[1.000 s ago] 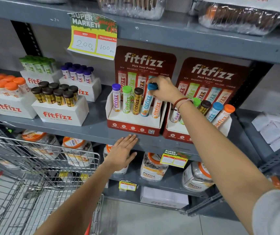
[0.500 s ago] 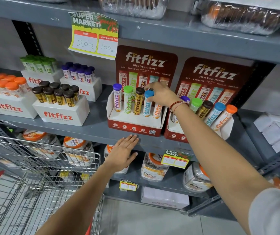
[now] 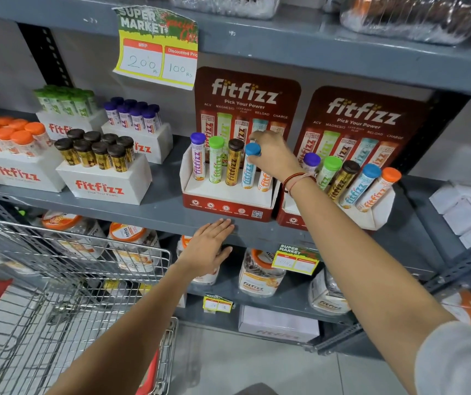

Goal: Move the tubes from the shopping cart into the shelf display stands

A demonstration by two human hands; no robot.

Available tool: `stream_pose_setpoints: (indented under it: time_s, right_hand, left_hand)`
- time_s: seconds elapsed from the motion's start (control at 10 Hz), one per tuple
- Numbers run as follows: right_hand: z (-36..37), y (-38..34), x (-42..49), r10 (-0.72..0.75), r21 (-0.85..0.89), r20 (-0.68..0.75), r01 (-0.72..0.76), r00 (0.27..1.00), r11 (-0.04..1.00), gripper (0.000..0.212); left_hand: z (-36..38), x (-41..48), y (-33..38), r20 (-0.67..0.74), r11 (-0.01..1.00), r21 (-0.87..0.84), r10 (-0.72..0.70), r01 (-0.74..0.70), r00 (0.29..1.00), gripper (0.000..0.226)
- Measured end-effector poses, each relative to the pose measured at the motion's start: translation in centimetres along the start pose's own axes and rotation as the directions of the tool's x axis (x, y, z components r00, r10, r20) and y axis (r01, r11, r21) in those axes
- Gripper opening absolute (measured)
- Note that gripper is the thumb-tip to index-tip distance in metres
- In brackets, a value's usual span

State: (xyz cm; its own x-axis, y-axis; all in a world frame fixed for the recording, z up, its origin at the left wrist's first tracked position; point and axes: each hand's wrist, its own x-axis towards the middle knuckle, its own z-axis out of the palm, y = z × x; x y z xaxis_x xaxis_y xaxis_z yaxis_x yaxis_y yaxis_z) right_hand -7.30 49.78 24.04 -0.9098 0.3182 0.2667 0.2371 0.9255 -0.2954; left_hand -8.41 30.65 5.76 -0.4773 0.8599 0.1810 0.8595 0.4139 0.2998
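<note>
A red fitfizz display stand [image 3: 228, 206] on the grey shelf holds a purple-, a green-, a brown- and a blue-capped tube [image 3: 248, 175] upright in a row, with an orange-labelled tube [image 3: 265, 181] partly hidden behind my wrist. My right hand [image 3: 274, 158] pinches the blue cap from the right; the tube sits in its slot. A second red stand [image 3: 291, 220] to the right carries several tubes leaning right. My left hand [image 3: 208, 246] lies flat and open against the shelf's front edge. The wire shopping cart [image 3: 86, 252] stands at the lower left; no tubes show inside it.
White fitfizz boxes [image 3: 103, 186] with orange, brown, green and purple tubes fill the shelf's left part. Jars [image 3: 260, 275] stand on the shelf below. White cartons [image 3: 468, 206] lie at the far right. A price sign [image 3: 157, 49] hangs from the upper shelf.
My right hand has lowered the blue-capped tube from a tilt above the stand down into its slot, where it stands upright. My left hand has stayed on the shelf edge.
</note>
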Motion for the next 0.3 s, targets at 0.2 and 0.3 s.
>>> stream_pose_setpoints:
  time_s: [0.2, 0.3]
  right_hand:
    - [-1.5, -0.9, -4.4, -0.012, 0.043, -0.207, 0.021, 0.978, 0.999, 0.036]
    - [-4.4, -1.1, -8.2, -0.042, 0.076, -0.296, 0.068, 0.954, 0.995, 0.027]
  left_hand:
    - [-5.1, 1.9, 1.8, 0.077, 0.997, -0.067, -0.039, 0.044, 0.996, 0.039]
    - [-10.1, 3.1, 3.8, -0.095, 0.993, -0.102, 0.046, -0.056, 0.994, 0.037]
